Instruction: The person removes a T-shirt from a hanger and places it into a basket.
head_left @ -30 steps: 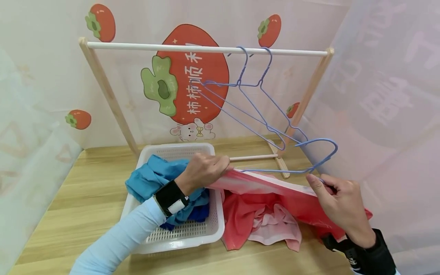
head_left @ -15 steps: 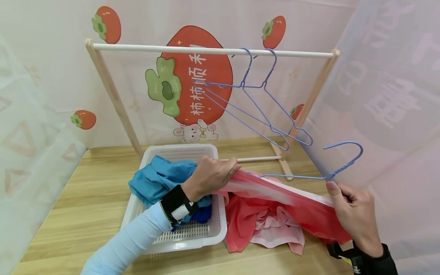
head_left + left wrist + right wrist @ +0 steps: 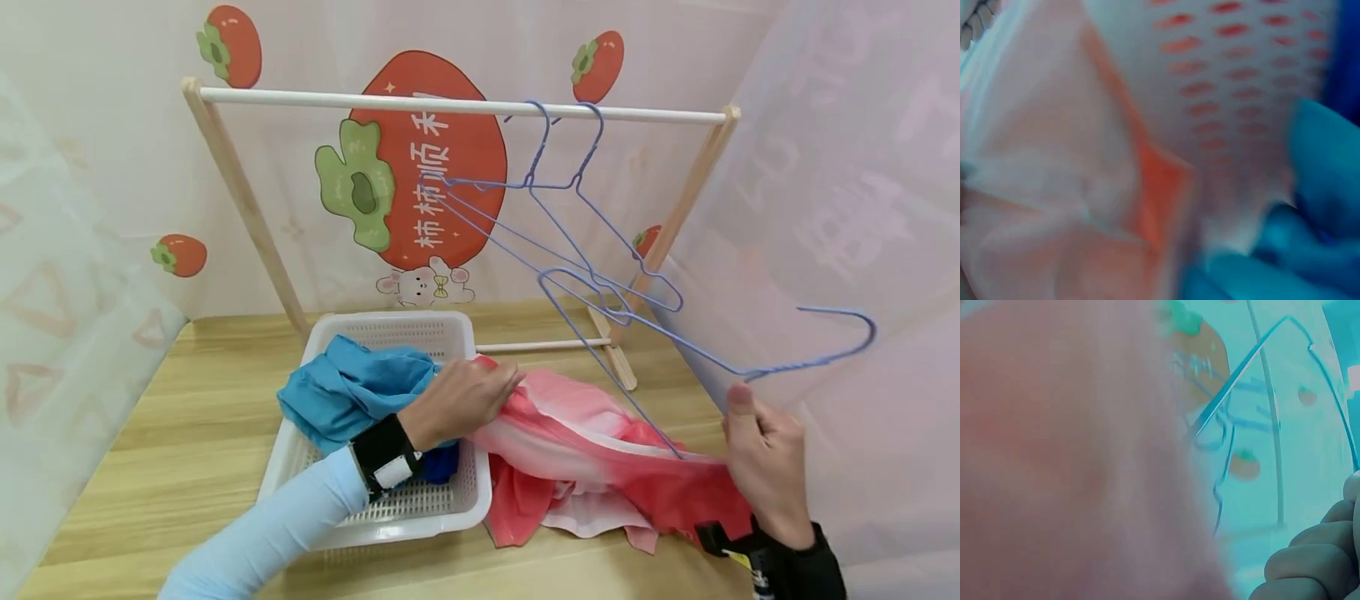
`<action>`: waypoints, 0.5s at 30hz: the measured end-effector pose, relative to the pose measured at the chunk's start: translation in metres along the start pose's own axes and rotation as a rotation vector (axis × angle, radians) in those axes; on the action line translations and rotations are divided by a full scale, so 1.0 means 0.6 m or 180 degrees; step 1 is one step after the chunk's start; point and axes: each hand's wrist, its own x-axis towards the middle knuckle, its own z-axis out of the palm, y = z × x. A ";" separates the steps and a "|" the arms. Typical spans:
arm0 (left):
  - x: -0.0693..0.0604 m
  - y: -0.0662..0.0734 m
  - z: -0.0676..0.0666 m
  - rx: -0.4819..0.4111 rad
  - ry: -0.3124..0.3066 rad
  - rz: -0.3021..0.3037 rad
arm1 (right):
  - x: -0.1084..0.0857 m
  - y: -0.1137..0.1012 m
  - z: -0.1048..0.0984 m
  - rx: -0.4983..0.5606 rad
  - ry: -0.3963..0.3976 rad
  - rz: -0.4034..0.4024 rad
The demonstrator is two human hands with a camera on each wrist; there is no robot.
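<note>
In the head view my left hand (image 3: 465,404) grips the upper edge of a red-and-pink garment (image 3: 577,442), beside the basket. My right hand (image 3: 768,467) holds a blue wire clothes hanger (image 3: 675,337) near its neck, with the hook pointing right. The hanger's left end stands above the cloth, while its lower wire runs down behind the garment's pale edge. The garment's right end lies against my right hand; whether those fingers pinch it too is hidden. In the right wrist view curled fingers (image 3: 1316,562) hold the hanger, and blurred cloth (image 3: 1072,456) covers the left side.
A white perforated basket (image 3: 390,531) holds teal cloth (image 3: 360,383) and dark blue cloth (image 3: 440,463). Behind stands a wooden rack with a white rail (image 3: 450,103), carrying two blue hangers (image 3: 551,212) toward its right. Printed curtains surround the wooden tabletop (image 3: 127,467).
My right hand has moved right, bringing the hanger's left end out above the garment. The garment's stretched edge has slackened and sagged. My left hand has shifted slightly right.
</note>
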 end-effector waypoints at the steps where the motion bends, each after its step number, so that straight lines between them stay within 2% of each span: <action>1: 0.007 0.004 0.001 -0.0086 -0.0104 -0.0094 | 0.005 -0.006 0.009 0.0029 -0.0070 -0.0100; 6: 0.047 0.041 0.003 -0.0390 -0.0702 -0.0665 | 0.034 -0.042 0.064 0.0013 -0.0330 -0.0421; 8: 0.063 0.057 0.009 -0.0464 -0.0919 -0.0822 | 0.043 -0.055 0.090 -0.0008 -0.0428 -0.0535; 10: 0.076 0.071 0.020 -0.0569 -0.1035 -0.0885 | 0.051 -0.070 0.118 -0.0014 -0.0512 -0.0678; 13: 0.091 0.087 0.045 -0.0576 -0.1105 -0.0741 | 0.063 -0.100 0.154 -0.0014 -0.0684 -0.0820; 15: 0.098 0.096 0.063 -0.0698 -0.1191 -0.0753 | 0.072 -0.125 0.175 -0.0045 -0.0810 -0.0884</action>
